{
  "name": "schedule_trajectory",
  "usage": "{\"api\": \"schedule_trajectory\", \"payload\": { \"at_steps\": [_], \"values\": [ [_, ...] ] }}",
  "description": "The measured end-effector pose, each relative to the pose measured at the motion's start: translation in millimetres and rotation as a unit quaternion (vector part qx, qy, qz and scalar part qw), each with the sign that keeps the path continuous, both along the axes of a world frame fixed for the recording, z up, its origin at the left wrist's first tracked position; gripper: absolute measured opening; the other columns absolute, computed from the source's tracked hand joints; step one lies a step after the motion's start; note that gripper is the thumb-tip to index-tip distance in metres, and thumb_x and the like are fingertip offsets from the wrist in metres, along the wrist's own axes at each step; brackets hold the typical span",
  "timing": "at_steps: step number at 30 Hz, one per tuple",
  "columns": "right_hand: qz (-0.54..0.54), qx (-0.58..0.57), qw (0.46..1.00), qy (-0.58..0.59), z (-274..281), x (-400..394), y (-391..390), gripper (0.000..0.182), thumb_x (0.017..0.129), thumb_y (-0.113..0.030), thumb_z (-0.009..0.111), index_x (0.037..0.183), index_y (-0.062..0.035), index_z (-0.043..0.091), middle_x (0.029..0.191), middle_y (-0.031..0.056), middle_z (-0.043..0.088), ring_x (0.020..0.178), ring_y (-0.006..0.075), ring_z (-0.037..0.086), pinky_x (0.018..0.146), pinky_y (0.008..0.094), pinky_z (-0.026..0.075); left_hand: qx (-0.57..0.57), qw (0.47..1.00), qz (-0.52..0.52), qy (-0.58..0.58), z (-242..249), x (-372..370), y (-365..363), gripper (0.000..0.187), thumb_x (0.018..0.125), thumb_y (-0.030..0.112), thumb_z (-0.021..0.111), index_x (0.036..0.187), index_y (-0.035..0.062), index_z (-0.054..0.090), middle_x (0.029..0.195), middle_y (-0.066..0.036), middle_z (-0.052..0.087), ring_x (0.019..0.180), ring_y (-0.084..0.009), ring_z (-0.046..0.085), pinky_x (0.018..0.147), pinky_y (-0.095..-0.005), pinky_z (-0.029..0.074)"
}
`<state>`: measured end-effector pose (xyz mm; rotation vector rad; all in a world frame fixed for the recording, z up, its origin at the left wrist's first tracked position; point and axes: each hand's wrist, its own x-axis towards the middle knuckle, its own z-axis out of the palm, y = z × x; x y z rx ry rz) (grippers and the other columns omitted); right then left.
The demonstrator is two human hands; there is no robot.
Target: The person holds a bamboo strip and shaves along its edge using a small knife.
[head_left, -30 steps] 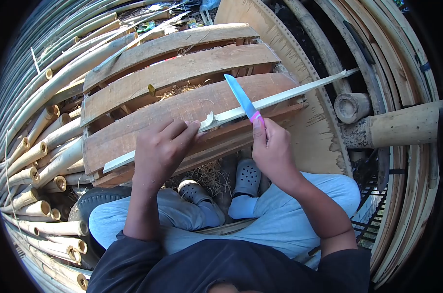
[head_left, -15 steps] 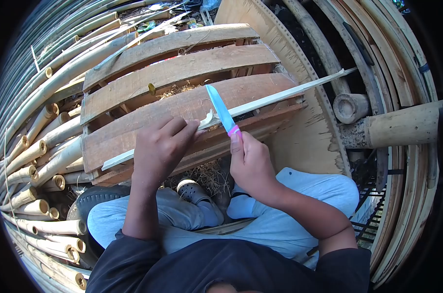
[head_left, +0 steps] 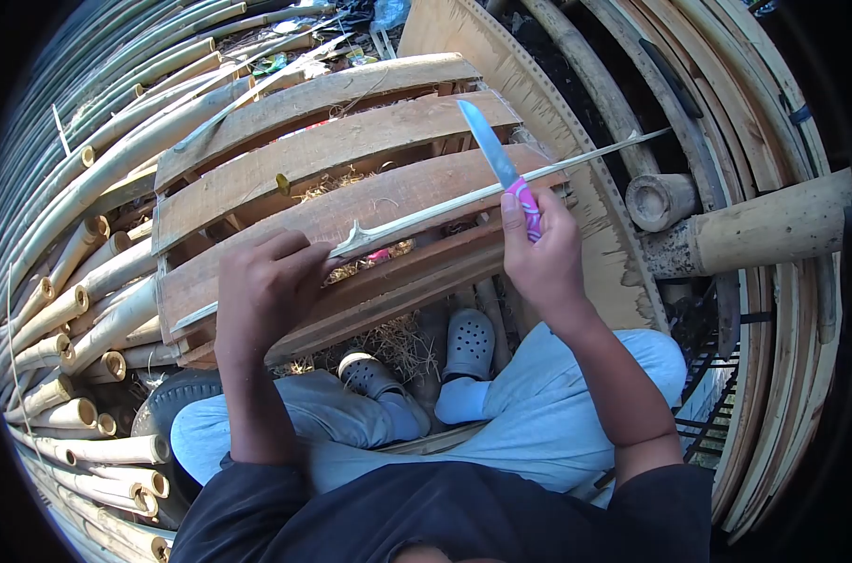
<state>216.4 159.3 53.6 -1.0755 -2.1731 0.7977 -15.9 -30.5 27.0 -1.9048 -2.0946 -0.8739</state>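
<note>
A long pale bamboo strip (head_left: 426, 214) lies slantwise over the wooden slatted stand (head_left: 304, 178), its far end reaching up to the right. My left hand (head_left: 266, 296) is closed round the strip left of its middle. Just right of those fingers a curled shaving (head_left: 354, 231) stands up from the strip. In my right hand (head_left: 546, 249) is a knife, gripped by its pink patterned handle (head_left: 527, 208). The bluish knife blade (head_left: 488, 141) points up and to the left, crossing the strip near its base.
Stacked bamboo poles (head_left: 78, 328) fill the left side. A curved plywood sheet (head_left: 576, 141) stands behind the stand's right end. Beyond it, a thick bamboo pole (head_left: 773, 230) and long wooden strips (head_left: 773, 394) line the right. My feet in grey clogs (head_left: 470, 342) rest below, among straw-like shavings.
My right hand with the knife has moved right along the strip, away from my left hand. My left hand and the strip have shifted left and slightly down.
</note>
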Motion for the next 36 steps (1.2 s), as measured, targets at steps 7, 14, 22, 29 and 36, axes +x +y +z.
{"api": "schedule_trajectory", "payload": {
  "at_steps": [7, 14, 22, 29, 36],
  "values": [
    [0.028, 0.142, 0.988, -0.048, -9.4, 12.1, 48.4, 0.031, 0.094, -0.014, 0.072, 0.123, -0.0048, 0.066, 0.088, 0.0236, 0.072, 0.079, 0.0411, 0.072, 0.068, 0.0479, 0.054, -0.059, 0.993, 0.027, -0.094, 16.7, -33.7, -31.6, 0.013, 0.070, 0.010, 0.082, 0.082, 0.0071, 0.078, 0.072, -0.007, 0.068, 0.067, -0.0282, 0.067, 0.061, -0.0374, 0.051],
    [0.082, 0.095, 0.988, -0.090, -15.4, 0.8, 42.0, 0.021, 0.093, -0.013, 0.072, 0.113, -0.0077, 0.070, 0.083, 0.0235, 0.071, 0.082, 0.0436, 0.070, 0.068, 0.0495, 0.053, 0.040, 0.993, 0.112, -0.020, 40.1, -5.7, -19.4, 0.035, 0.072, 0.021, 0.087, 0.104, 0.0095, 0.079, 0.096, -0.005, 0.075, 0.088, -0.0256, 0.070, 0.078, -0.0382, 0.053],
    [0.124, 0.068, 0.989, 0.032, -5.4, -12.9, 7.5, 0.018, 0.097, -0.017, 0.070, 0.107, -0.0021, 0.068, 0.081, 0.0193, 0.071, 0.074, 0.0414, 0.070, 0.063, 0.0468, 0.052, 0.027, 0.998, 0.021, -0.060, -4.1, 21.7, 19.3, 0.020, 0.078, 0.011, 0.081, 0.097, 0.0065, 0.077, 0.091, -0.006, 0.073, 0.085, -0.0256, 0.068, 0.074, -0.0385, 0.054],
    [0.287, 0.099, 0.953, 0.009, 4.8, 10.0, -21.6, 0.021, 0.098, -0.008, 0.067, 0.116, 0.0010, 0.070, 0.079, 0.0137, 0.064, 0.067, 0.0236, 0.063, 0.060, 0.0356, 0.049, 0.056, 0.995, 0.035, -0.076, -11.3, 15.4, 21.0, 0.016, 0.081, 0.019, 0.082, 0.093, 0.0101, 0.077, 0.083, -0.003, 0.071, 0.078, -0.0229, 0.066, 0.066, -0.0377, 0.051],
    [0.234, 0.096, 0.967, -0.036, 4.6, 10.7, -30.5, 0.024, 0.097, -0.010, 0.068, 0.120, -0.0004, 0.069, 0.083, 0.0154, 0.060, 0.069, 0.0329, 0.063, 0.061, 0.0426, 0.051, 0.078, 0.989, 0.041, -0.117, -13.6, 15.6, 22.4, 0.014, 0.079, 0.013, 0.084, 0.090, 0.0073, 0.078, 0.077, -0.006, 0.069, 0.073, -0.0231, 0.065, 0.064, -0.0375, 0.051]
  ]
}}
